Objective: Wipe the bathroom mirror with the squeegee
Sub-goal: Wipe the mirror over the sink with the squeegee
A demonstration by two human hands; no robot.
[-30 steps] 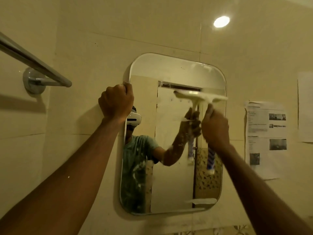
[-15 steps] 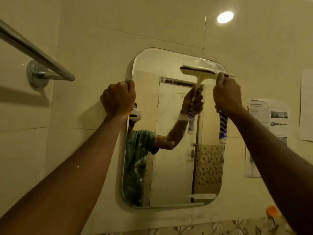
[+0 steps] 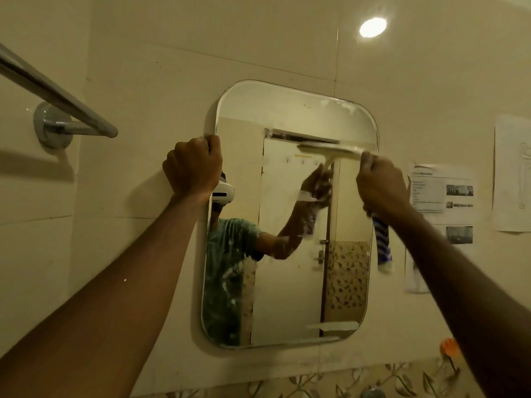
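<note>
A towel bar (image 3: 57, 96) juts from the wall at far left. The left hand (image 3: 192, 168) curls round the left edge of the mirror (image 3: 290, 288), near its upper corner. The squeegee (image 3: 330, 150), blurred, lies on the glass by the upper right edge, its striped handle gripped in the fist of the right hand (image 3: 382, 188). Printed sheets (image 3: 442, 193) hang beyond.

Teal short-sleeved T-shirt (image 3: 230, 239), white headset (image 3: 224, 193), bare forearms (image 3: 129, 282)

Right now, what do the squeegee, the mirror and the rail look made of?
The squeegee looks like pale plastic at the head, with a striped blue-white grip, perhaps rubber. The mirror is glass: bevelled rim, clear reflection. The rail seems polished metal, by its glints.
</note>
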